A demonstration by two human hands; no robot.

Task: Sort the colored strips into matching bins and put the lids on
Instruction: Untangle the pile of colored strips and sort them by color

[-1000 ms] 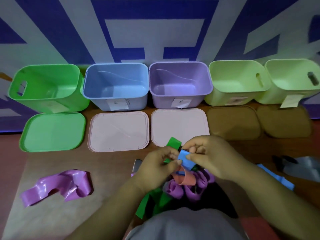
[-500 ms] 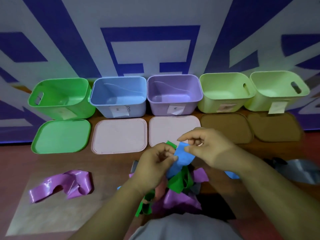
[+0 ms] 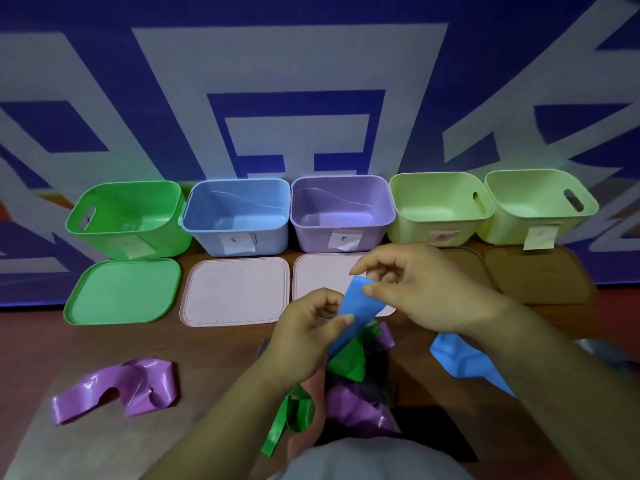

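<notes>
Above the tangled pile of strips at the desk's near edge, the left hand pinched a blue strip low down with curled fingers, the right hand pinching its upper end, short of the open bins along the far edge.

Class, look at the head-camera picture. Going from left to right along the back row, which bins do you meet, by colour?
green bin → blue bin → purple bin → pale green bin → second pale green bin, at the far right.
</notes>
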